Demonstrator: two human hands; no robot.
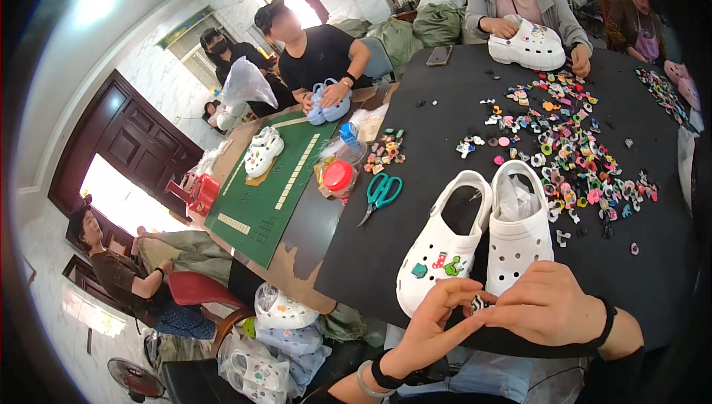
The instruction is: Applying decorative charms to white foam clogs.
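Just in front of the toes of two white clogs, my left hand (443, 322) and my right hand (547, 304) meet fingertip to fingertip. Pinched between them is a small black-and-white striped shoe charm (478, 303); the fingers partly cover it. The left clog (434, 244) carries several charms, among them a teal one, a red-and-white boot and a green dinosaur. Crumpled clear plastic fills the opening of the right clog (521, 247), whose visible upper shows bare holes. My left hand overlaps the left clog's toe, and my right covers the right clog's toe.
Loose colourful charms (560, 148) spread over the black table. Teal-handled scissors (381, 193) and a red-lidded jar (339, 177) lie left of the clogs. Across the table a person handles a white clog (528, 45); another holds blue clogs (328, 102). Bagged clogs (285, 307) sit lower left.
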